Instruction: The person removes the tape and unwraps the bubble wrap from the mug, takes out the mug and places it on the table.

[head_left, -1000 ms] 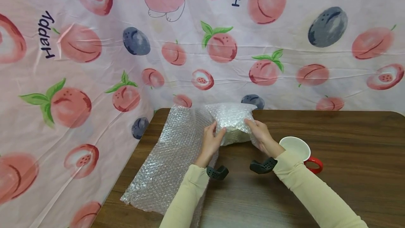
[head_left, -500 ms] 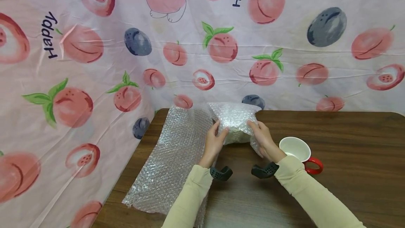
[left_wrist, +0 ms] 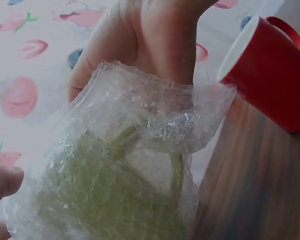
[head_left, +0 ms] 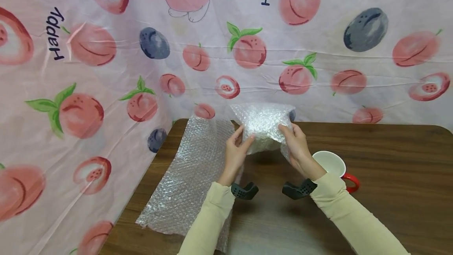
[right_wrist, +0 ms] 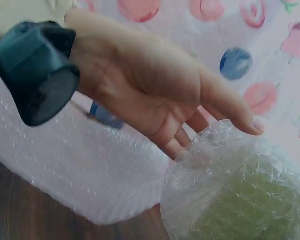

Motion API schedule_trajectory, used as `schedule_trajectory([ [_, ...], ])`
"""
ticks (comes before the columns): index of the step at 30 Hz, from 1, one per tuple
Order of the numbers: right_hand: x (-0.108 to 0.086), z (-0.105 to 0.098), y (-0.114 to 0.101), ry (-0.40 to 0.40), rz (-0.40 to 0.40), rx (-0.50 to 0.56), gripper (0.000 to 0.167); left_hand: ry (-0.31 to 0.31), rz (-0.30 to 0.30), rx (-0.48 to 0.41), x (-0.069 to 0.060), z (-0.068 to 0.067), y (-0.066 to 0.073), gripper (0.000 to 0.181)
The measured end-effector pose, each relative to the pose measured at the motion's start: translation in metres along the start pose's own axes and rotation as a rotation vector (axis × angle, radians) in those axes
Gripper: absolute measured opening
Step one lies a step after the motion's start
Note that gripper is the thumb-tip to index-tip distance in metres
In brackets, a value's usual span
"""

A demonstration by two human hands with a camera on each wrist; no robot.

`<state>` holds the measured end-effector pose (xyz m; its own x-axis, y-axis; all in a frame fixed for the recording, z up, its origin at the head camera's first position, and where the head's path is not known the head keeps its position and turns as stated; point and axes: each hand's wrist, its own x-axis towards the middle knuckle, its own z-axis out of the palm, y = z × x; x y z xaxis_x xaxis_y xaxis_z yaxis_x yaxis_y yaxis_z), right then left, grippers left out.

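Note:
A bubble-wrapped green mug (head_left: 265, 123) is held up over the back of the table between both hands. Through the clear wrap in the left wrist view, the green body (left_wrist: 100, 185) and a loop like a handle (left_wrist: 177, 172) show. My left hand (head_left: 235, 154) grips the bundle's left side, thumb toward me. On the right side, my right hand (head_left: 297, 146) holds it with the thumb on top and fingers behind. A loose flap of wrap hangs below the right hand. Most fingertips are hidden behind the bundle.
A long sheet of bubble wrap (head_left: 187, 184) lies on the left of the wooden table (head_left: 396, 176). Right of the right wrist stands a mug (head_left: 329, 162), white inside, red outside, partly covered by the sleeve. A fruit-print cloth (head_left: 212, 11) hangs behind and at left.
The wrapped mug first shifts slightly right, then rises a little with both hands and tilts up. Both hands keep their hold. The wrap sheet and red mug stay in place.

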<state>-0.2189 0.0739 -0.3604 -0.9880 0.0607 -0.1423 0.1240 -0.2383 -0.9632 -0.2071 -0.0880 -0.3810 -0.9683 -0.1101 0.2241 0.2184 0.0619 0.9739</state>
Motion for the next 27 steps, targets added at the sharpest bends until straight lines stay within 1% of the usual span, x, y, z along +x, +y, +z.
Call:
schedule_trajectory([
  [2,-0.003,0.001,-0.005,-0.009,-0.002,0.02,0.048,0.026,0.032,-0.019,-0.002,-0.002,0.006,0.053],
  [5,-0.008,0.004,-0.013,-0.027,-0.02,0.07,0.048,0.045,0.071,-0.039,-0.007,-0.004,0.023,0.05],
  [6,-0.01,0.005,-0.016,-0.034,-0.029,0.09,0.049,0.054,0.075,-0.034,-0.009,-0.004,0.03,0.05],
  [9,-0.017,0.01,-0.026,-0.053,-0.059,0.131,0.049,0.062,0.095,-0.027,-0.009,-0.009,0.037,0.05],
  [11,-0.019,0.015,-0.03,-0.066,-0.072,0.146,0.047,0.07,0.107,-0.023,-0.007,-0.015,0.035,0.052],
  [13,-0.02,0.02,-0.031,-0.081,-0.073,0.151,0.045,0.082,0.117,-0.034,-0.005,-0.02,0.031,0.053],
  [15,-0.019,0.024,-0.03,-0.096,-0.061,0.161,0.044,0.097,0.124,-0.034,-0.007,-0.026,0.032,0.052],
  [19,-0.02,0.034,-0.024,-0.125,-0.027,0.154,0.042,0.129,0.107,-0.029,-0.014,-0.039,0.031,0.051],
  [22,-0.023,0.045,-0.018,-0.158,-0.013,0.133,0.039,0.153,0.104,-0.018,-0.021,-0.054,0.031,0.051],
  [25,-0.026,0.059,-0.013,-0.208,-0.009,0.109,0.037,0.175,0.096,-0.008,-0.03,-0.072,0.033,0.051],
  [27,-0.027,0.069,-0.007,-0.237,-0.012,0.091,0.038,0.186,0.068,-0.001,-0.036,-0.085,0.034,0.051],
])
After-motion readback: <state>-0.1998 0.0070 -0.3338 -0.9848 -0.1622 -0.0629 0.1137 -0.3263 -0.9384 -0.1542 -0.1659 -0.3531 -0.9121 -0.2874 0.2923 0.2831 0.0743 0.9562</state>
